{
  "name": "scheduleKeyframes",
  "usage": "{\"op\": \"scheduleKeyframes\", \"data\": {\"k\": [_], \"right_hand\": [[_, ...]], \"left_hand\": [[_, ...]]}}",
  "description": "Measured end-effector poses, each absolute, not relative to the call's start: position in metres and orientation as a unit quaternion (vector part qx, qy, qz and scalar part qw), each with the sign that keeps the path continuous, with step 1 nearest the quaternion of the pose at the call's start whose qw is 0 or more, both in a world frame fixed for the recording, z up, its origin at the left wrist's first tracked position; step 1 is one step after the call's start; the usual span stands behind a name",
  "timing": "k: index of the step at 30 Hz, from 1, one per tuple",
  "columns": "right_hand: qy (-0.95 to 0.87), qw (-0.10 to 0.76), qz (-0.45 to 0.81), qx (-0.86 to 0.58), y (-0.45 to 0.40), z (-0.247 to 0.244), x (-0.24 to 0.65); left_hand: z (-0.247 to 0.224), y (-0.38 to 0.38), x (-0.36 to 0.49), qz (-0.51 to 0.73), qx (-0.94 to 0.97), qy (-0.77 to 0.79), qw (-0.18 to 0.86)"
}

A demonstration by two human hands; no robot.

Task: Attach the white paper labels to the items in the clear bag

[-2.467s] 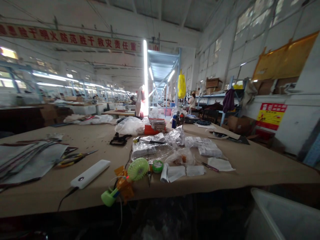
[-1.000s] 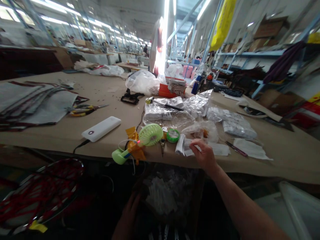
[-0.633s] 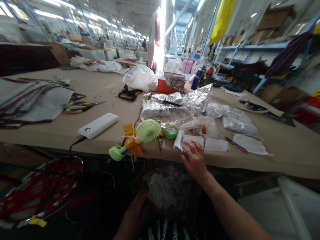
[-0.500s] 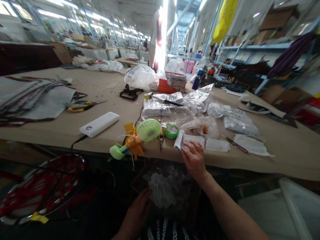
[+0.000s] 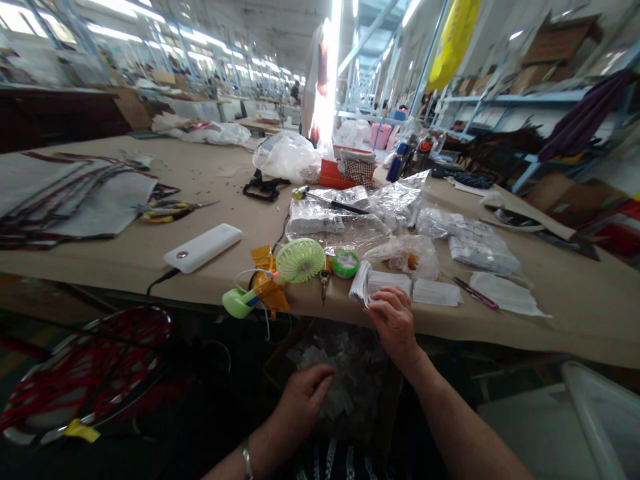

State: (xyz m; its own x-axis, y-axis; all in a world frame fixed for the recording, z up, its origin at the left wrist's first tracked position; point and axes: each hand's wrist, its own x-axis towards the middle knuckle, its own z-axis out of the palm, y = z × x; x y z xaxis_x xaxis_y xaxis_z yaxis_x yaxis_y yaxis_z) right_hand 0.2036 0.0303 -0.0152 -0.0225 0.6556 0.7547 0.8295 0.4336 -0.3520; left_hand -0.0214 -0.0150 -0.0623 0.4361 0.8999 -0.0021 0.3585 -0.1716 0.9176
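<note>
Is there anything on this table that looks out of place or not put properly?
Yes. The small green handheld fan lies tipped at the near edge of the tan table, its handle hanging past the edge. Beside it, the stack of white paper labels under the right hand is fanned out unevenly.

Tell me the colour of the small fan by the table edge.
Light green fan; head view shows it best.

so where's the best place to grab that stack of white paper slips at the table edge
Probably by its near-left corner, coming from the table edge. The stack of white paper slips lies flat, its left end fanned and curling up, so fingers can slip under there. The right hand already rests on that near edge. The roll of green tape crowds the far-left side.
</note>
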Motion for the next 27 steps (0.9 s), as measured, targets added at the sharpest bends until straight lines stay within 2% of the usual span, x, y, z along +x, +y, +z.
{"op": "scheduleKeyframes", "data": {"k": [3, 7, 10, 20, 24, 27], "right_hand": [[-0.71, 0.472, -0.095, -0.513, 0.023, -0.013, 0.203], [-0.733, 0.452, -0.09, -0.5, 0.003, -0.008, 0.197], [-0.759, 0.43, -0.079, -0.482, -0.015, -0.006, 0.187], [-0.787, 0.378, -0.069, -0.482, -0.016, -0.009, 0.199], [-0.742, 0.297, -0.129, -0.587, 0.005, -0.005, 0.219], [-0.736, 0.253, -0.152, -0.61, 0.014, -0.007, 0.225]], "left_hand": [[-0.035, -0.004, 0.004, 0.3, 0.629, 0.437, 0.569], [-0.007, 0.007, 0.031, 0.342, 0.409, 0.386, 0.753], [0.005, 0.014, 0.043, 0.37, 0.295, 0.324, 0.819], [0.001, 0.023, 0.052, 0.37, 0.26, 0.388, 0.803], [0.0, 0.02, 0.05, 0.335, 0.292, 0.436, 0.782], [-0.002, 0.017, 0.05, 0.322, 0.305, 0.443, 0.779]]}}
